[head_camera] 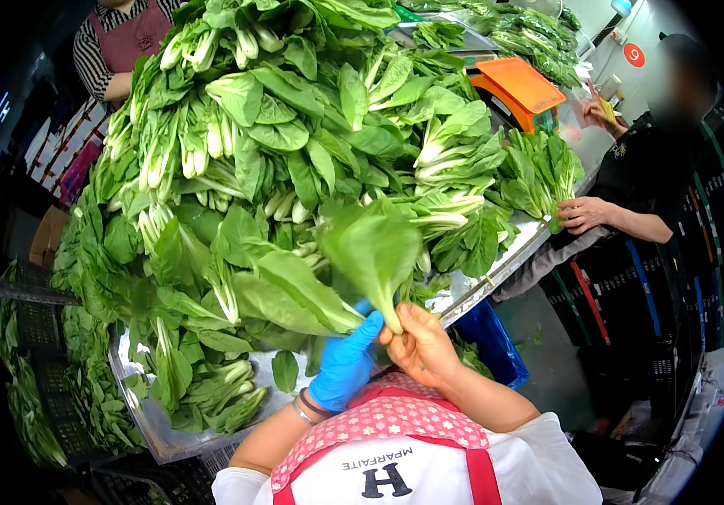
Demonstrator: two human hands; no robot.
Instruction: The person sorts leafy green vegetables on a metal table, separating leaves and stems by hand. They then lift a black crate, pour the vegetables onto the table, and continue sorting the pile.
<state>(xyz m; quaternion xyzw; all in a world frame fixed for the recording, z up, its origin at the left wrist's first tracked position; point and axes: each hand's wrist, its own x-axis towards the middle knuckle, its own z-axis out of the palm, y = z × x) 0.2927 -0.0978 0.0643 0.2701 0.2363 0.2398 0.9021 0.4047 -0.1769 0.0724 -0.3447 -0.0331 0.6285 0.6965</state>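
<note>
Leafy greens with pale stalks lie heaped in a large pile [311,132] on a metal table [261,372]. My left hand [346,363], in a blue glove, grips the stalk end of a leafy green [299,290] whose leaves point up and left. Between the bare thumb and fingers of my right hand [422,344] is the base of another leafy green [371,243], its broad leaf blurred. Both hands meet close to my apron [393,416], at the table's near side. A small bunch of greens [223,391] rests at the left corner.
An orange scale [519,88] stands at the back right, near bagged greens [532,38]. One co-worker [646,151] touches a bunch at the right edge; another person [128,38] stands back left. A blue bag [491,344] hangs below the table. Black crates [627,290] stand right.
</note>
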